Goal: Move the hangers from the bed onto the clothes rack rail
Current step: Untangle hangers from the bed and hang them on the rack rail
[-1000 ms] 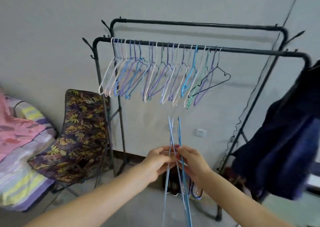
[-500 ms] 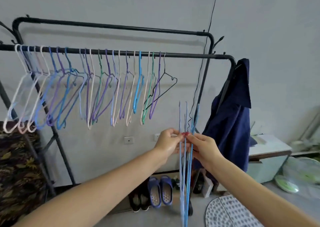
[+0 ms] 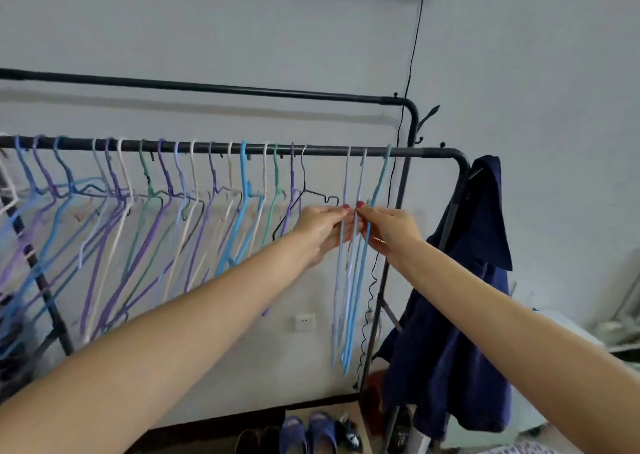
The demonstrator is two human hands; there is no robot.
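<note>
Hangers [image 3: 353,280], three thin blue and pale ones seen edge-on, hang between the two hands with their hooks over the front rail [image 3: 415,152] near its right end, set apart from the long row [image 3: 156,211] of blue, purple, green and white hangers that fills the rail to the left. A black hanger [image 3: 308,197] ends that row, just left of the left hand. The left hand [image 3: 320,228] pinches the leftmost of the three at its neck between thumb and fingertips, fingers curled round the wire. The right hand [image 3: 388,228] meets it from the other side, thumb and forefinger pinched on the wires of the other hangers at the same height; both thumbnails are painted red and almost touch. Below the hands the three hangers drop straight down, their lower ends close together. A second rail [image 3: 242,90] runs higher and behind. A dark blue garment [image 3: 460,315] hangs from the rack's right corner, just right of the right forearm. A black cable [image 3: 412,55] runs down the wall behind the rack, and a white socket [image 3: 304,322] sits on the wall below the left hand. Shoes and blue slippers [image 3: 308,433] lie on the floor under the rack. No writing or brand can be read anywhere.
</note>
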